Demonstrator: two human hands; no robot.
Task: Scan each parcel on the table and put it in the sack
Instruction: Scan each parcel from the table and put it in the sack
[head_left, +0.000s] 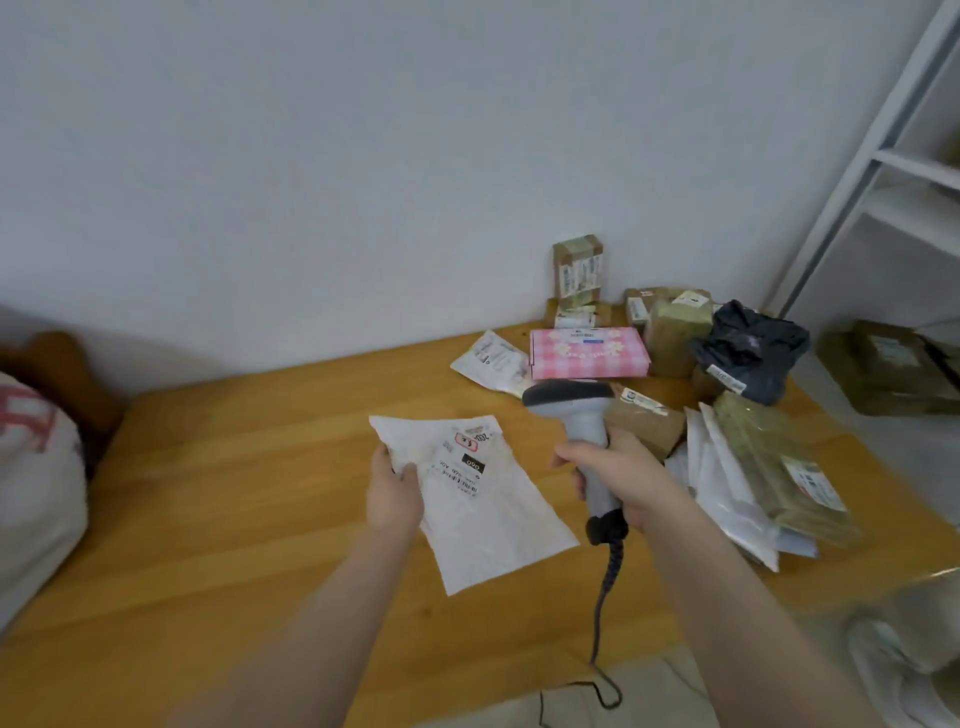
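Observation:
My left hand (392, 493) pinches the left edge of a flat white mailer parcel (483, 514), held above the wooden table (218, 499) with its shipping label facing up. My right hand (623, 478) grips the handle of a grey barcode scanner (576, 415); the scanner's head sits just right of the mailer's label and points left. Its coiled cable hangs down over the table's front edge. The white sack (36, 493) with red print bulges at the left edge of the view.
Several parcels crowd the table's right end: a pink checked box (589, 353), brown cartons (675, 327), a dark plastic bag (748, 353), white mailers (727, 493) and a small white packet (491, 361). A white shelf frame (883, 156) stands at right, with boxes on the floor beneath.

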